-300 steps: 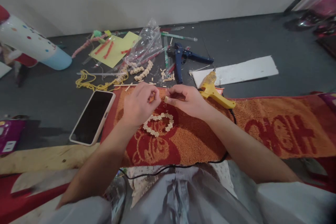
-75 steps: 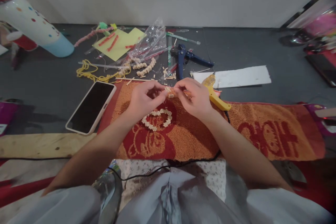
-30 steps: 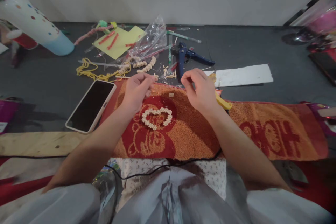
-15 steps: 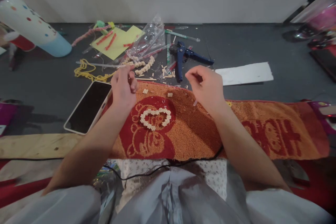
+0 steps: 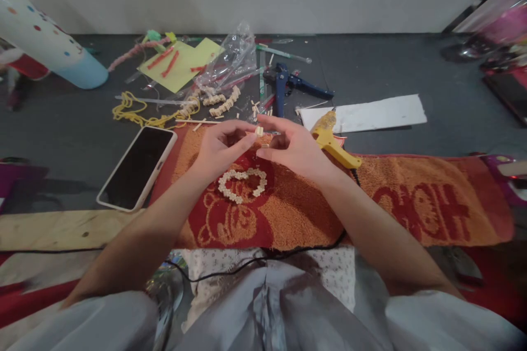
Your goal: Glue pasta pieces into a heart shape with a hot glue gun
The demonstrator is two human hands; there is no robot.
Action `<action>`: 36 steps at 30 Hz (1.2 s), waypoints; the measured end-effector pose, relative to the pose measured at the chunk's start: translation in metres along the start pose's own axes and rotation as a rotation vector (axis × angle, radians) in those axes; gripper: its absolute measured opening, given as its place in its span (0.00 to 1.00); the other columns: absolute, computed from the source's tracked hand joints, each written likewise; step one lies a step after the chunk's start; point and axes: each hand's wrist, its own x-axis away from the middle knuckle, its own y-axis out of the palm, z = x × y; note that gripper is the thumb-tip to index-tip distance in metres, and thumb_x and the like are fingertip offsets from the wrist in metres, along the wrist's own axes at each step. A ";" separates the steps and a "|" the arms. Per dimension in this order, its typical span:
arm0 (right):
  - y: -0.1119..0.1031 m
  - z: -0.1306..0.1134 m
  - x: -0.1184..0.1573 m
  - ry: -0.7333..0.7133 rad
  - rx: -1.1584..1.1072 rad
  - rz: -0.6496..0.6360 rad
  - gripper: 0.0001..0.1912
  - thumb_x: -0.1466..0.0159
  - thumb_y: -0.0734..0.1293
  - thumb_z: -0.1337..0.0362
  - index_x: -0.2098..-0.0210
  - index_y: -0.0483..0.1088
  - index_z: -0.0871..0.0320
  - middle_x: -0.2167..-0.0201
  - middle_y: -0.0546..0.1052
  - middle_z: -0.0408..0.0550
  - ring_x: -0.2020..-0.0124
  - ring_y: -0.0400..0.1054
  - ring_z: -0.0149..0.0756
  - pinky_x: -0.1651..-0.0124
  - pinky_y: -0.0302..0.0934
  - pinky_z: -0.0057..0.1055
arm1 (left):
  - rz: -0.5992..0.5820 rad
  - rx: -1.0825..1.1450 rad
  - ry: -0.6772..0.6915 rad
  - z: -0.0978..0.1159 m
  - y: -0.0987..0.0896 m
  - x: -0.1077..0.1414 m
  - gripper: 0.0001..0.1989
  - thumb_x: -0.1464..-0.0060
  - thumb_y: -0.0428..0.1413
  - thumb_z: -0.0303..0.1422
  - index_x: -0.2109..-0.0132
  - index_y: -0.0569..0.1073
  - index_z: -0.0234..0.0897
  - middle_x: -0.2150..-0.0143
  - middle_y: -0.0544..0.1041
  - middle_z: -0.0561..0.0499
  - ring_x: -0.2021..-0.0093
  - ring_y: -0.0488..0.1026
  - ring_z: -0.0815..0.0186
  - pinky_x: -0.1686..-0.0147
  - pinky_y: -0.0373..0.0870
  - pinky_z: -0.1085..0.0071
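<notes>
My left hand (image 5: 226, 145) pinches a small pale bundle of short stick pieces (image 5: 259, 131) between thumb and fingertips. My right hand (image 5: 292, 145) faces it from the right, its curled fingers and thumb close to the bundle; whether it grips a piece is too small to tell. Just below my hands, a heart-shaped ring of pale pieces (image 5: 242, 197) lies on the orange and red towel (image 5: 304, 219). A yellow glue gun (image 5: 335, 142) rests right beside my right hand, partly on the towel.
Behind my hands are a blue cutter (image 5: 281, 88), yellow string (image 5: 132, 112), green paper (image 5: 177, 77), clear plastic and stick pieces. A phone (image 5: 138, 167) lies left, a white strip (image 5: 379, 112) right, a bottle (image 5: 78, 60) far left. A black cord crosses the towel's front edge.
My left hand has moved right and my right hand left, so they now meet over the towel. The pale bundle is now held up. The yellow glue gun has come into sight.
</notes>
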 end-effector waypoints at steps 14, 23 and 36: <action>-0.003 -0.004 0.002 0.067 -0.230 0.022 0.17 0.44 0.73 0.51 0.76 0.74 0.58 0.83 0.67 0.37 0.81 0.57 0.22 0.79 0.51 0.25 | 0.045 0.054 -0.070 -0.006 -0.004 -0.002 0.14 0.51 0.63 0.45 0.63 0.78 0.40 0.76 0.74 0.55 0.79 0.65 0.73 0.78 0.60 0.74; -0.054 0.014 -0.010 -0.254 -0.147 0.577 0.11 0.34 0.65 0.53 0.62 0.73 0.52 0.71 0.74 0.44 0.77 0.63 0.28 0.74 0.61 0.31 | 0.095 0.206 -0.199 -0.006 -0.005 -0.006 0.11 0.54 0.64 0.42 0.67 0.75 0.41 0.83 0.63 0.60 0.86 0.53 0.76 0.86 0.48 0.74; -0.047 0.011 -0.012 -0.238 -0.003 0.520 0.05 0.39 0.69 0.63 0.71 0.77 0.54 0.77 0.73 0.40 0.79 0.62 0.27 0.75 0.58 0.30 | 0.071 0.209 -0.223 -0.007 -0.003 -0.006 0.09 0.53 0.62 0.38 0.68 0.75 0.37 0.85 0.64 0.59 0.87 0.55 0.78 0.86 0.49 0.77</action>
